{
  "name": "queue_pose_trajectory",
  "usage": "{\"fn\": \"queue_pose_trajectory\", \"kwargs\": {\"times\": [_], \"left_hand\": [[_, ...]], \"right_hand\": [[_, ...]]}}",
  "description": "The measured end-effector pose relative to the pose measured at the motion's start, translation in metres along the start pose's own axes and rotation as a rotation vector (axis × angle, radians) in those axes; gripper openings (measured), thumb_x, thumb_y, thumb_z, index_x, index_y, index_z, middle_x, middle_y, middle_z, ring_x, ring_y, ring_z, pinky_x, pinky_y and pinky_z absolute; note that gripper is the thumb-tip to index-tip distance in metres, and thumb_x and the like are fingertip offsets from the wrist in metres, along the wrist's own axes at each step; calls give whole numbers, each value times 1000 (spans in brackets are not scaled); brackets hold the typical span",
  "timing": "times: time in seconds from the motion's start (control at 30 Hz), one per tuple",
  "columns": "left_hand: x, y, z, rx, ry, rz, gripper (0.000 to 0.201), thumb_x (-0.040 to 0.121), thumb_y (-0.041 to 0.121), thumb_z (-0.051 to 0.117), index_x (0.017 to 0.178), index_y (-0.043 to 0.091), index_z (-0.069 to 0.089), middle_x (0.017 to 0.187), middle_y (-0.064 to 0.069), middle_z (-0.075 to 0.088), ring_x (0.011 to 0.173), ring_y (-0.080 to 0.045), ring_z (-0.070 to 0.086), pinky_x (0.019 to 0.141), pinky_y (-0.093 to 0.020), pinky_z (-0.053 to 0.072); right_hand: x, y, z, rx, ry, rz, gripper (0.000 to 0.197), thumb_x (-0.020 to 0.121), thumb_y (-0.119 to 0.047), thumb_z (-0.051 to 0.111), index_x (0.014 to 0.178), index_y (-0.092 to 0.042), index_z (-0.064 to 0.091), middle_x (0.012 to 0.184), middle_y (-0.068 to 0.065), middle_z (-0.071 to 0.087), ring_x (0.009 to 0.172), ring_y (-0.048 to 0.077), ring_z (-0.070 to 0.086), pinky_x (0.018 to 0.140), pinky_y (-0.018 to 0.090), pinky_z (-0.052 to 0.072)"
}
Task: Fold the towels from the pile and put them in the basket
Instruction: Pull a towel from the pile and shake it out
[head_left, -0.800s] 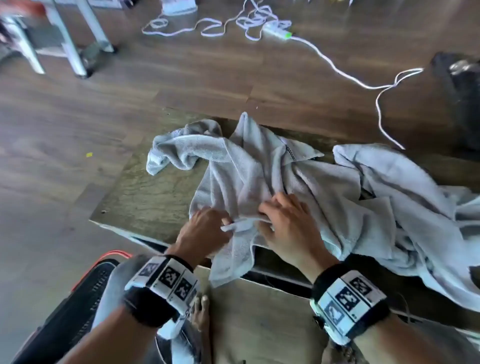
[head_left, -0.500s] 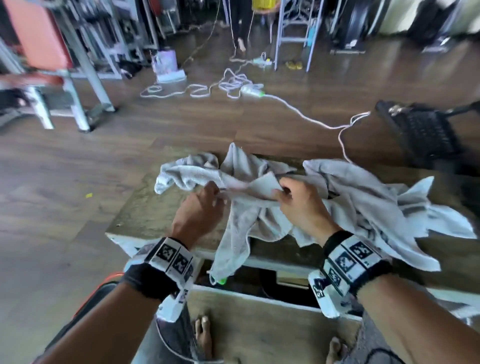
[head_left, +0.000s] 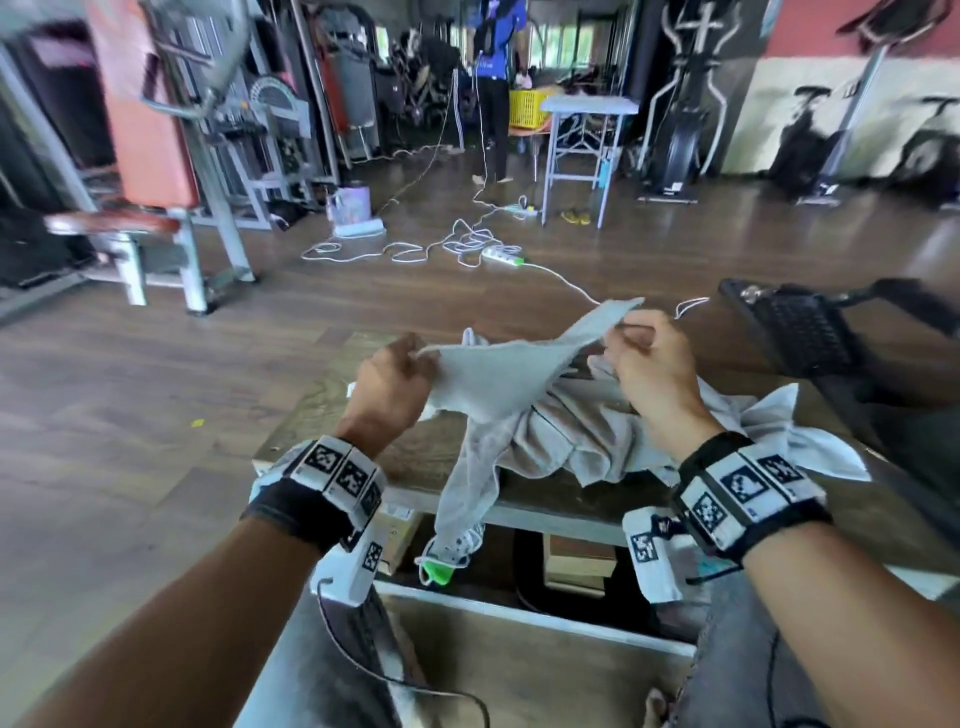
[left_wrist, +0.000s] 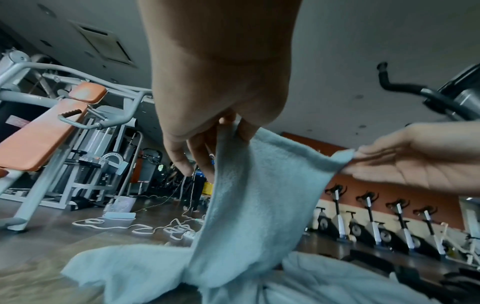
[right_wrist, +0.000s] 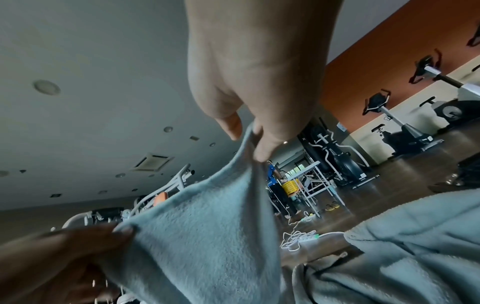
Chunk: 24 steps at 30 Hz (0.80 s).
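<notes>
white cable (head_left: 415, 249), weight bench (head_left: 140, 156), perhaps exercise bikes (left_wrist: 371, 222)

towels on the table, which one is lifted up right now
The grey towel stretched between the left hand and right hand, each pinching its top edge. The other towels lie crumpled on the table.

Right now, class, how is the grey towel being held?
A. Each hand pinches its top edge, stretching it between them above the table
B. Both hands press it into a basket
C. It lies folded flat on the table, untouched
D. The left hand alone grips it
A: the left hand and right hand each pinch the top edge of the towel, raised over the pile on the table.
</notes>
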<state>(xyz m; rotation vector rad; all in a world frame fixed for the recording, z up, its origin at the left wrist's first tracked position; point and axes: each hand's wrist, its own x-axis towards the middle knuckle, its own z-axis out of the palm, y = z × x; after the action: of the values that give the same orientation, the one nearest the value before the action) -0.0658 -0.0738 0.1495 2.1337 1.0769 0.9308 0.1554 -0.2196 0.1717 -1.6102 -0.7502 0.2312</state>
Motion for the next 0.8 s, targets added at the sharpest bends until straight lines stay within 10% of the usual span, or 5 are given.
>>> {"fn": "queue_pose_trajectory", "kwargs": {"times": [0.17, 0.27, 0.37, 0.57, 0.8], "left_hand": [[-6, 38, 12, -192, -165, 217, 13, 97, 15, 58, 85, 12, 63, 61, 12, 50, 57, -3, 45, 53, -11, 35], [-11, 56, 20, -305, -297, 339, 5, 95, 9, 60, 93, 10, 64, 75, -4, 68, 67, -2, 55, 63, -19, 45], [-7, 53, 24, -307, -285, 380, 6, 91, 13, 68, 95, 11, 64, 76, -5, 67, 63, 0, 53, 61, -18, 43], [9, 13, 39, -86, -220, 219, 24, 90, 26, 68, 70, 15, 59, 60, 3, 56, 54, -11, 46, 57, -29, 38], [37, 38, 51, -159, -137, 263, 30, 98, 28, 55, 74, 10, 52, 60, 2, 48, 55, -10, 41, 55, -23, 35]], "right_hand": [[-33, -15, 5, -258, -301, -183, 54, 90, -20, 72, 136, -25, 46, 112, -16, 50, 104, 3, 50, 96, 24, 40], [-45, -22, 18, -454, -447, -332, 11, 88, -22, 71, 88, -20, 61, 84, -5, 59, 76, 7, 51, 69, 25, 40], [-40, -18, 23, -532, -375, -345, 36, 94, -19, 62, 63, -24, 44, 59, -5, 48, 57, 13, 45, 57, 33, 32], [-9, -25, 14, -346, -247, -313, 19, 93, -4, 54, 94, -14, 70, 81, -10, 66, 72, -6, 57, 63, 9, 38], [14, -10, 27, -362, -501, -285, 46, 82, -32, 77, 123, -29, 57, 114, -9, 64, 103, 6, 61, 89, 24, 47]]}}
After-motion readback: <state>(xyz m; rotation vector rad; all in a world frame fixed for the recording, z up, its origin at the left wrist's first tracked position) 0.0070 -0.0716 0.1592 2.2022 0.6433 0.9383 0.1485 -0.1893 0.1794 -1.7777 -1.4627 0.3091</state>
